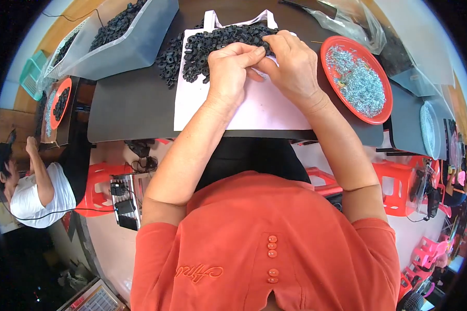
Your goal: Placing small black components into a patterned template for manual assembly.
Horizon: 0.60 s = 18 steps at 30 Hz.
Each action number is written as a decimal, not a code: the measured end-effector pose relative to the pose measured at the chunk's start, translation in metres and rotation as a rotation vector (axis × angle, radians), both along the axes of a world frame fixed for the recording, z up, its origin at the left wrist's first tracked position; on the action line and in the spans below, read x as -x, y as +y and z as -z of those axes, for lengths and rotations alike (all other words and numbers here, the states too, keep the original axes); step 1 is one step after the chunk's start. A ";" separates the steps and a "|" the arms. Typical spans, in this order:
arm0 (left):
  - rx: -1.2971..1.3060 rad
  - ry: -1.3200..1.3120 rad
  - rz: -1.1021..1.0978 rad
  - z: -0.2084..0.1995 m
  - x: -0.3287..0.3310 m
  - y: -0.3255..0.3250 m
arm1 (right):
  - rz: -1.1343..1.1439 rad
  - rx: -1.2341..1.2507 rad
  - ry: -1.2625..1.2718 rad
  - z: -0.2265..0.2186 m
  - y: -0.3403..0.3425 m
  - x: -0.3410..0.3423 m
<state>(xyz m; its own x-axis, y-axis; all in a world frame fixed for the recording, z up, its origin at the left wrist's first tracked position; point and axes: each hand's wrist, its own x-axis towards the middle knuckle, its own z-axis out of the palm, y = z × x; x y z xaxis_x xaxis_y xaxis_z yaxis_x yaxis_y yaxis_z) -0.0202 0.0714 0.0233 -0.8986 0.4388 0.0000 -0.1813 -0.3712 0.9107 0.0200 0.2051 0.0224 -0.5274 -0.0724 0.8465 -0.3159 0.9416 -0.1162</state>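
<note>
My left hand (230,66) and my right hand (294,67) meet over the white bag (212,115) laid flat on the dark table. Their thumbs and fingertips are pinched close together. Whatever lies between the fingers is too small and covered to make out. Just beyond the fingertips spreads a heap of small black plastic parts (194,58), partly on the bag and partly on the tabletop to its left. To the right of my right hand stands a red plate (385,106) with a pile of small shiny silvery pieces (362,88).
A large translucent bin (135,54) with more black parts stands at the far left. Clear plastic bags (347,23) lie at the far right. On the left, a person in a white shirt (45,199) sits near an orange plate (63,111). Red stools (394,184) stand below.
</note>
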 end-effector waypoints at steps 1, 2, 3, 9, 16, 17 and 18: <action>0.017 0.034 0.001 0.000 -0.001 -0.001 | 0.001 0.000 -0.003 0.001 -0.001 -0.001; 0.035 0.068 0.001 0.000 -0.002 -0.001 | 0.000 -0.018 0.018 0.001 -0.002 -0.001; 0.035 0.066 0.003 0.001 -0.002 -0.002 | -0.001 -0.035 0.039 0.001 -0.003 -0.002; -0.096 0.096 -0.002 0.000 -0.003 -0.005 | -0.060 0.011 0.132 0.000 -0.013 -0.001; 0.131 0.495 -0.328 -0.061 -0.006 -0.043 | -0.122 0.323 -0.147 -0.012 -0.003 -0.011; 0.209 0.645 -0.429 -0.077 0.004 -0.058 | -0.097 0.345 -0.161 -0.013 0.004 -0.012; 0.214 0.734 -0.540 -0.093 0.015 -0.070 | -0.132 0.473 -0.164 -0.012 0.008 -0.012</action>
